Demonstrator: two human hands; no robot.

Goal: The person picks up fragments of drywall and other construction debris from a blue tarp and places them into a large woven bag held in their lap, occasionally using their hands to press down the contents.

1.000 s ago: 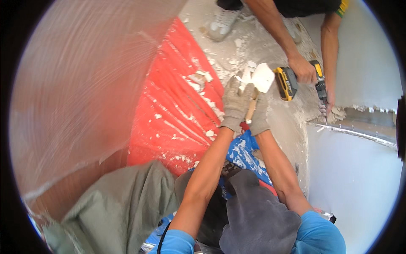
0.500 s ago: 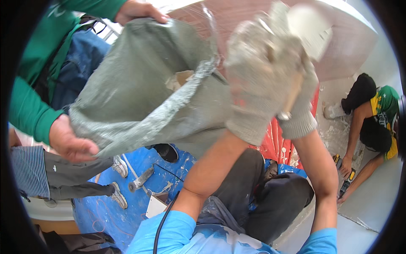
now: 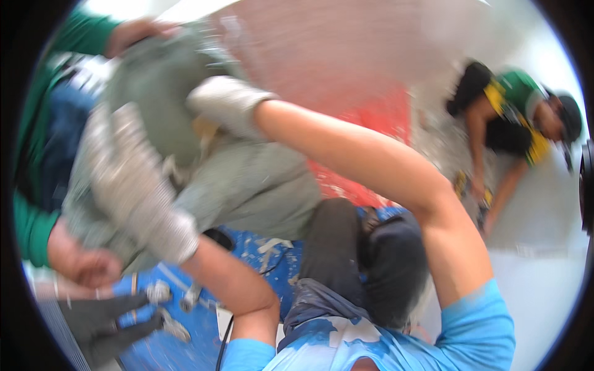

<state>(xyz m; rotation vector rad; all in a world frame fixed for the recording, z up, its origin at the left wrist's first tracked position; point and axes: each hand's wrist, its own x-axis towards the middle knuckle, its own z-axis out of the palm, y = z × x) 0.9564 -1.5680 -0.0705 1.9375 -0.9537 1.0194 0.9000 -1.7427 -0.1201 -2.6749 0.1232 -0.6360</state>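
A grey-green woven sack (image 3: 247, 179) hangs in front of me at the left, its mouth spread wide. My left hand (image 3: 133, 179), in a pale knit work glove, is over the near left part of the mouth, fingers stretched out and nothing seen in them. Reaching across from the right, my right hand (image 3: 226, 105) is at the mouth too, in the same kind of glove. Its fingers are blurred and partly hidden. Between both hands, tan scraps (image 3: 207, 131) show in the sack, too smeared to name. A person in green sleeves holds the sack's rim with a far hand (image 3: 139, 34) and a near hand (image 3: 83, 256).
Another person (image 3: 520, 117) crouches at the right with a power drill (image 3: 484, 207). Below the sack lies a blue sheet (image 3: 185, 349), with a grey tool (image 3: 190, 298) on it. A person in striped clothing (image 3: 74, 334) stands lower left. Red sheeting (image 3: 383, 127) lies beyond my right forearm.
My hands, clasped together around pale pieces at the upper middle, have moved left to the sack and parted. The pieces are no longer seen in them. The view has shifted.
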